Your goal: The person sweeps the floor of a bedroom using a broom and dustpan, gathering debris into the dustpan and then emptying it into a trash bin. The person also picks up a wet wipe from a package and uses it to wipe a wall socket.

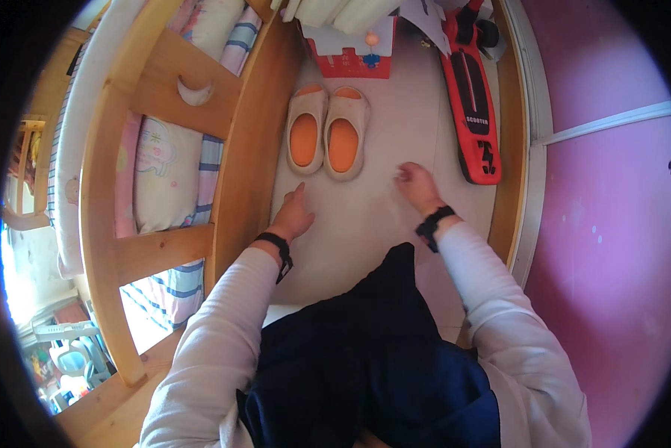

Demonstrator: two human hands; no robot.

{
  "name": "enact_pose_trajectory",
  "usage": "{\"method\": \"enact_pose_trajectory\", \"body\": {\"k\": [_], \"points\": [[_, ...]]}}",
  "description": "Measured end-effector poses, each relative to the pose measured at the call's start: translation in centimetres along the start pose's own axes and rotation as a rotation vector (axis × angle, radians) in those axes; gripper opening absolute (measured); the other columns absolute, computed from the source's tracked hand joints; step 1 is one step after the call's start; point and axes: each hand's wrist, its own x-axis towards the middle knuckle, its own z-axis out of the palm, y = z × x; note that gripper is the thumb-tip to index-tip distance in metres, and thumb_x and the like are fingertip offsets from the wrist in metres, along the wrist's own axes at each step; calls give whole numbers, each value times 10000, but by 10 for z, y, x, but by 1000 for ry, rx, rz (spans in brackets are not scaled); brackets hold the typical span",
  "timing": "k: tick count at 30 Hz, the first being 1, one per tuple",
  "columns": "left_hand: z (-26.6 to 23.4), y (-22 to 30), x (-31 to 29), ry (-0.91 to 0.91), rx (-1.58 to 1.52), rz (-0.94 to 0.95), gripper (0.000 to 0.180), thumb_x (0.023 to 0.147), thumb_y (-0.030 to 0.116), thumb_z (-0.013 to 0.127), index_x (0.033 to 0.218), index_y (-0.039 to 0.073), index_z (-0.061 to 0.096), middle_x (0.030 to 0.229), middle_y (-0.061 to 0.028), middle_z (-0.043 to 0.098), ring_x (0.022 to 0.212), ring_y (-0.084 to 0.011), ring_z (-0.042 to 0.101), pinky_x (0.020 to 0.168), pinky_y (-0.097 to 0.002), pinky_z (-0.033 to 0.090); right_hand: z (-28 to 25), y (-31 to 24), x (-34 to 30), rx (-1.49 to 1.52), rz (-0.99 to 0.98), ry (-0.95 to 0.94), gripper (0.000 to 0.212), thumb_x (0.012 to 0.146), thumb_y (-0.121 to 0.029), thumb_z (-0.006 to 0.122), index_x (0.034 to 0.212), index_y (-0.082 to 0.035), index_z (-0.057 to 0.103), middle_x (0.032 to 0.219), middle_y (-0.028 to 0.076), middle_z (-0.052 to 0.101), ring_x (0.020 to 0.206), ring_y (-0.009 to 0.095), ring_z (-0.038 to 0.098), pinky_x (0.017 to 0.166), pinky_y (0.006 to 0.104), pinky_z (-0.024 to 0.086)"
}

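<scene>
A pair of beige slippers with orange insoles stands side by side on the pale floor, toes pointing away from me; these are the left slipper (293, 125) and the right slipper (356, 119). My left hand (293, 215) is just nearer than the left slipper's heel, its index finger stretched toward it without contact. Nothing is in that hand, and its thumb stands apart. Over the floor right of the slippers, my right hand (419, 185) is raised with loosely bent fingers and no visible object in them. Dark bands circle both wrists.
A wooden bed frame (249, 127) with bedding (169, 175) runs along the left. Behind the slippers sits a red and white box (354, 66). A red and black scooter (471, 112) lies at the right, beside a wooden edge and a pink panel (604, 194).
</scene>
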Motion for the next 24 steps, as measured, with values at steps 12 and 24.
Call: {"method": "enact_pose_trajectory", "body": {"k": [12, 24], "points": [[52, -100, -60, 155, 63, -73, 398, 724, -26, 538, 1116, 36, 570, 1042, -224, 591, 996, -369, 567, 884, -396, 457, -34, 55, -72, -600, 126, -40, 258, 751, -186, 616, 880, 36, 641, 983, 210, 611, 945, 353, 595, 840, 404, 487], [66, -104, -94, -115, 180, -148, 213, 730, 73, 600, 929, 18, 656, 990, -220, 629, 968, -368, 589, 868, -413, 468, -9, 73, -70, -729, 78, -161, 170, 782, -89, 540, 851, 25, 645, 942, 209, 617, 887, 368, 610, 798, 434, 508]]}}
